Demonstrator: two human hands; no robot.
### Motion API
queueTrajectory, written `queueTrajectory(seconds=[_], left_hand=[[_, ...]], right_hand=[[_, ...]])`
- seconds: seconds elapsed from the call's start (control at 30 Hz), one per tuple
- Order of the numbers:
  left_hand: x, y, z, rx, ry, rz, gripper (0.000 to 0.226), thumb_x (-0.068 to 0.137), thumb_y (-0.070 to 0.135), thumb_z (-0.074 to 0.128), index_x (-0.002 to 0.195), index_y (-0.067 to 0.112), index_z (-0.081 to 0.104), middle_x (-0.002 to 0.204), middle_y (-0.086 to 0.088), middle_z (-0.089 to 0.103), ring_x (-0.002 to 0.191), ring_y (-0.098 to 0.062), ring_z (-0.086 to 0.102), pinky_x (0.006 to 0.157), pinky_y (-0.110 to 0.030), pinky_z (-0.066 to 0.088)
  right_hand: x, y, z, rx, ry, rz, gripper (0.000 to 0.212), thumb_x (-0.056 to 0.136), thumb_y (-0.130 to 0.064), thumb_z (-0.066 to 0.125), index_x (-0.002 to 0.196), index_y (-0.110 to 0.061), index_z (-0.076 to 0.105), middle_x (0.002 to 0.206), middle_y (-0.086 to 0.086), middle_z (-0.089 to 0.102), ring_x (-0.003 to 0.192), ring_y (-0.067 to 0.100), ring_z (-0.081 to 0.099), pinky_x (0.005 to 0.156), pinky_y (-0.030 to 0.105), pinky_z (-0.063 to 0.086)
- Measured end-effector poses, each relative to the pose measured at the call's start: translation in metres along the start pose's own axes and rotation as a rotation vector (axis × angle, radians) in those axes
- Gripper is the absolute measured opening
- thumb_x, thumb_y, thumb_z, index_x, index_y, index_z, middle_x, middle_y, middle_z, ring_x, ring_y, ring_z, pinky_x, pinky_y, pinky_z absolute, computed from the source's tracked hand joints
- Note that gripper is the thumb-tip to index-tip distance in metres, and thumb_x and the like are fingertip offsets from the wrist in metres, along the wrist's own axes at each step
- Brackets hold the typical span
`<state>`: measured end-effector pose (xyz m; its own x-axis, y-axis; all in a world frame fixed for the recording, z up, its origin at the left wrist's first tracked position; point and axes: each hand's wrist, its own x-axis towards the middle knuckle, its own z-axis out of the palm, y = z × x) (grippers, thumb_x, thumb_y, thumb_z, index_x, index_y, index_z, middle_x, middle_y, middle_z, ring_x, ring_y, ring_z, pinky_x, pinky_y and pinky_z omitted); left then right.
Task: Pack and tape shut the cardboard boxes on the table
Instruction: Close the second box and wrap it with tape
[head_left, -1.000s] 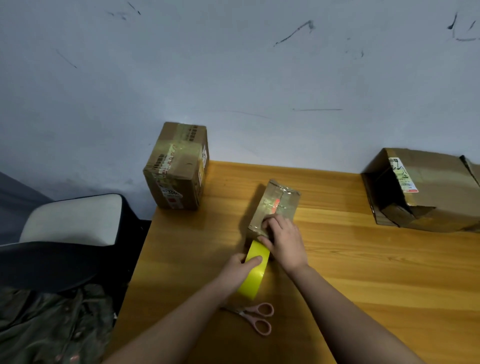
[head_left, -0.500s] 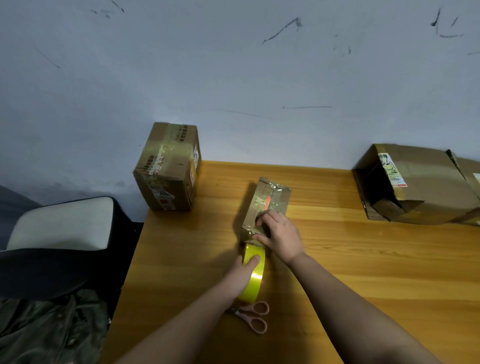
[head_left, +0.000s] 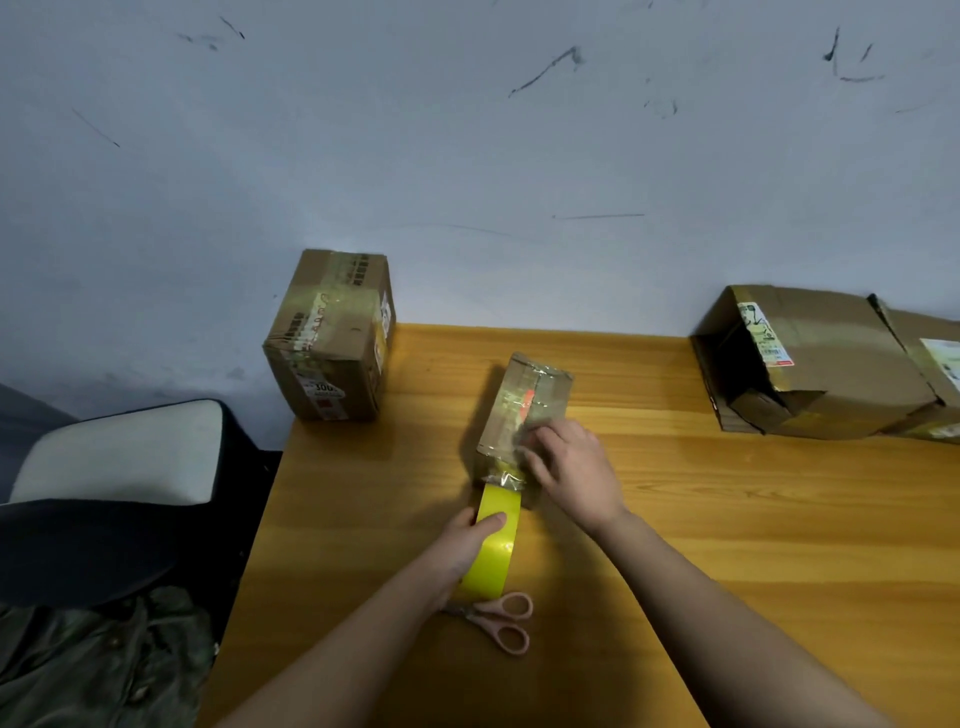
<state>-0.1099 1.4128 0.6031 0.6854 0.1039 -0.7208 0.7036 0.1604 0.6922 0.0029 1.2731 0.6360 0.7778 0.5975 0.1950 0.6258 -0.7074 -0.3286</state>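
Mid-bench, the small box (head_left: 524, 410) is partly taped: right hand (head_left: 574, 470) presses flat-fingered on it, left hand (head_left: 467, 540) grips the tape roll (head_left: 493, 540); cutting and the open box (head_left: 800, 364) remain.

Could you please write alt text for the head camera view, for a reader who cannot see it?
A person's right hand presses clear tape onto a small cardboard box on a wooden table, while the left hand grips a yellow tape roll. Pink scissors lie just behind the roll; other boxes sit at the table's far left corner and far right.
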Motion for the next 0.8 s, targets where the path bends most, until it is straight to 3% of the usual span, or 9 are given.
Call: queueTrajectory(seconds=[0.1, 0.23, 0.37, 0.43, 0.5, 0.53, 0.6, 0.7, 0.8], left_hand=[[-0.001, 0.003, -0.002, 0.041, 0.003, 0.010, 0.031, 0.095, 0.022, 0.056, 0.122, 0.006, 0.055, 0.102, -0.011, 0.066, 0.083, -0.020, 0.062, 0.065, -0.024, 0.048], [-0.001, 0.004, -0.002, 0.061, 0.003, 0.001, 0.037, 0.095, 0.025, 0.057, 0.124, 0.004, 0.055, 0.107, -0.013, 0.066, 0.082, -0.020, 0.063, 0.063, -0.023, 0.047], [-0.004, 0.005, -0.001, 0.074, 0.009, 0.024, 0.033, 0.095, 0.024, 0.057, 0.121, 0.005, 0.055, 0.104, -0.013, 0.063, 0.079, -0.019, 0.061, 0.065, -0.025, 0.046], [-0.002, 0.003, -0.001, 0.075, 0.014, 0.031, 0.036, 0.095, 0.026, 0.057, 0.123, 0.003, 0.056, 0.106, -0.013, 0.064, 0.083, -0.022, 0.061, 0.066, -0.026, 0.047], [-0.004, 0.005, 0.000, 0.076, 0.029, 0.025, 0.039, 0.094, 0.029, 0.058, 0.124, 0.004, 0.056, 0.105, -0.012, 0.066, 0.083, -0.022, 0.062, 0.065, -0.026, 0.047], [-0.004, 0.005, 0.000, 0.071, 0.032, 0.026, 0.038, 0.094, 0.029, 0.058, 0.124, 0.005, 0.056, 0.101, -0.010, 0.066, 0.082, -0.020, 0.062, 0.063, -0.025, 0.046], [-0.007, 0.005, 0.000, 0.074, 0.042, 0.022, 0.039, 0.094, 0.031, 0.058, 0.125, 0.007, 0.054, 0.101, -0.008, 0.065, 0.084, -0.020, 0.062, 0.067, -0.027, 0.047], [-0.011, 0.004, 0.000, 0.084, 0.055, 0.013, 0.047, 0.092, 0.036, 0.060, 0.130, 0.010, 0.050, 0.115, -0.012, 0.063, 0.099, -0.027, 0.062, 0.081, -0.033, 0.048], [-0.013, 0.003, 0.000, 0.068, 0.064, 0.037, 0.044, 0.092, 0.034, 0.061, 0.129, 0.010, 0.053, 0.113, -0.011, 0.064, 0.097, -0.027, 0.062, 0.083, -0.034, 0.048]], right_hand=[[-0.071, -0.008, 0.004, 0.043, 0.032, 0.105, 0.015, 0.085, -0.034, 0.043, 0.080, -0.023, 0.050, 0.072, -0.003, 0.058, 0.066, 0.016, 0.056, 0.056, 0.023, 0.036], [-0.140, -0.016, 0.046, -0.122, -0.482, 0.003, 0.038, 0.076, -0.046, 0.037, 0.092, -0.029, 0.067, 0.097, -0.002, 0.069, 0.071, 0.014, 0.069, 0.050, 0.019, 0.050], [-0.139, -0.047, 0.061, -0.221, -0.544, 0.001, 0.051, 0.074, -0.053, 0.031, 0.076, -0.026, 0.075, 0.087, -0.004, 0.067, 0.060, 0.010, 0.065, 0.042, 0.019, 0.046], [-0.136, -0.058, 0.060, -0.258, -0.514, 0.041, 0.060, 0.083, -0.052, 0.028, 0.094, -0.015, 0.075, 0.097, 0.004, 0.069, 0.074, 0.019, 0.068, 0.053, 0.025, 0.052], [-0.130, -0.059, 0.052, -0.286, -0.574, 0.086, 0.056, 0.096, -0.047, 0.031, 0.126, -0.006, 0.056, 0.124, 0.013, 0.058, 0.106, 0.031, 0.061, 0.078, 0.035, 0.051], [-0.129, -0.054, 0.048, -0.304, -0.637, 0.081, 0.050, 0.099, -0.042, 0.036, 0.132, -0.006, 0.047, 0.130, 0.014, 0.053, 0.114, 0.032, 0.056, 0.083, 0.036, 0.049], [-0.130, -0.038, 0.030, -0.305, -0.757, 0.107, 0.040, 0.098, -0.034, 0.047, 0.129, -0.009, 0.049, 0.127, 0.013, 0.058, 0.113, 0.031, 0.058, 0.083, 0.035, 0.048], [-0.140, 0.010, -0.008, 0.007, -0.879, 0.291, 0.030, 0.084, -0.035, 0.059, 0.099, -0.009, 0.064, 0.103, 0.018, 0.068, 0.085, 0.025, 0.064, 0.065, 0.028, 0.043], [-0.154, 0.057, -0.049, 0.551, -0.883, 0.609, 0.010, 0.090, -0.016, 0.063, 0.090, -0.011, 0.055, 0.086, 0.018, 0.067, 0.059, 0.013, 0.062, 0.056, 0.022, 0.051]])
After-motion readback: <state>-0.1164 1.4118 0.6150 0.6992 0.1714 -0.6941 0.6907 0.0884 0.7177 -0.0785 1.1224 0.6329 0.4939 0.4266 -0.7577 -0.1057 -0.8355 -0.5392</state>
